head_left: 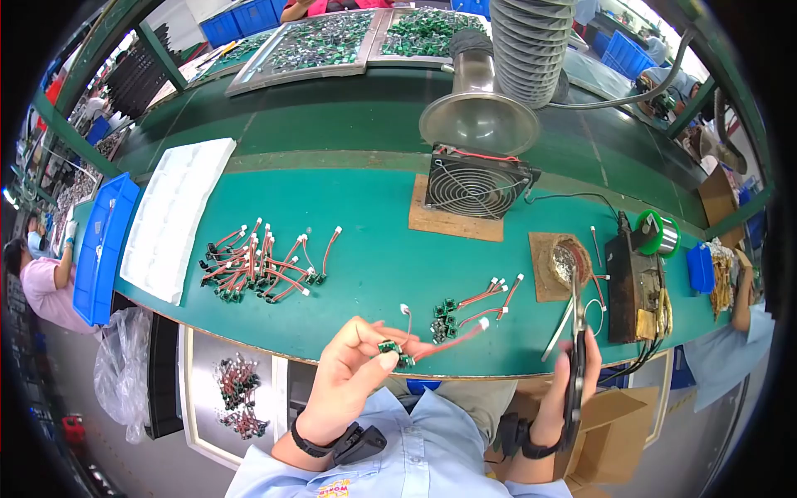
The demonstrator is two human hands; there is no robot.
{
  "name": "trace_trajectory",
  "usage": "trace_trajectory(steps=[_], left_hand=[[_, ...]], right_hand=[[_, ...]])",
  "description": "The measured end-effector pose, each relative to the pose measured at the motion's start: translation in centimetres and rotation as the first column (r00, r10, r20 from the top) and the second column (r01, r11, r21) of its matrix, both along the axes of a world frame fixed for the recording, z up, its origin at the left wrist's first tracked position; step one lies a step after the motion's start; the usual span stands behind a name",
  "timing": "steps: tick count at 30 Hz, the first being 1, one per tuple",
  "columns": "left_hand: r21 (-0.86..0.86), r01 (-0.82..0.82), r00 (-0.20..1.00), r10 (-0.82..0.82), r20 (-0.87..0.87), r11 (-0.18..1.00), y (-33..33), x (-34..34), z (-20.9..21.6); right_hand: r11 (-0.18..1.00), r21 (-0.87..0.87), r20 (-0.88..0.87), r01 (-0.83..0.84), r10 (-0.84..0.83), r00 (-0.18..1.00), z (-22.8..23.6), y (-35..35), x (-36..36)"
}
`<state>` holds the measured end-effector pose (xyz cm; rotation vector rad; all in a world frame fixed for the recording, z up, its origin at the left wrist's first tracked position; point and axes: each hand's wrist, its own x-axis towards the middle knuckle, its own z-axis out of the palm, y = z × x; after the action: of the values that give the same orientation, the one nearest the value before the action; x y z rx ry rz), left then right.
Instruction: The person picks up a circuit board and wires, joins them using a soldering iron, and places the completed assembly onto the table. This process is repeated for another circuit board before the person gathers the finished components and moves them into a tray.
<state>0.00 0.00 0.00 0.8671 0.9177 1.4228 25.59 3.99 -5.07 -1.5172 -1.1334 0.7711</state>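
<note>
Between the thumb and fingers of my left hand [353,365] is a small green circuit board [390,349] with red and white wires and white plugs. It is raised above the table's near edge. My right hand [585,369] is closed around the black handle of what looks like a soldering iron [578,319]. Its grey metal end points away from me, over or at the round dish [569,259] of brownish material; contact cannot be told. A few wired boards [444,319] lie just beyond my left hand, their plugs toward the right.
Farther left lies a pile of wired boards [249,270], beside a white foam tray [174,224] and a blue bin [104,249]. A black fan [477,184] stands below a metal fume hood [479,124]. A dark box [628,282] with cables and a solder spool [658,233] stand right.
</note>
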Motion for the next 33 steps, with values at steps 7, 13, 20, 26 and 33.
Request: trace_trajectory(steps=[7, 13, 20, 26, 33], left_hand=[[0.063, -0.248, 0.889, 0.253, -0.381, 0.967, 0.9, 0.5, 0.0], [0.073, -0.217, 0.88, 0.227, -0.417, 0.973, 0.6, 1.0, 0.1], [0.067, -0.189, 0.894, 0.2, -0.4, 0.98, 0.4, 0.9, -0.1], [0.061, -0.18, 0.893, 0.189, -0.409, 0.982, 0.4, 1.0, -0.3], [0.055, -0.167, 0.881, 0.174, -0.44, 0.984, 0.3, 0.9, -0.5]], right_hand=[[0.579, 0.46, 0.4, -0.673, 0.541, 0.739, 3.1, -2.0, -0.9], [0.532, 0.436, 0.383, -0.726, 0.62, 0.685, 3.2, -2.2, -2.0], [0.523, 0.395, 0.421, -0.755, 0.628, 0.655, 3.0, -2.3, -2.1], [0.511, 0.389, 0.442, -0.766, 0.626, 0.642, 2.9, -2.2, -2.0], [0.519, 0.402, 0.43, -0.754, 0.62, 0.656, 2.6, -2.4, -2.1]])
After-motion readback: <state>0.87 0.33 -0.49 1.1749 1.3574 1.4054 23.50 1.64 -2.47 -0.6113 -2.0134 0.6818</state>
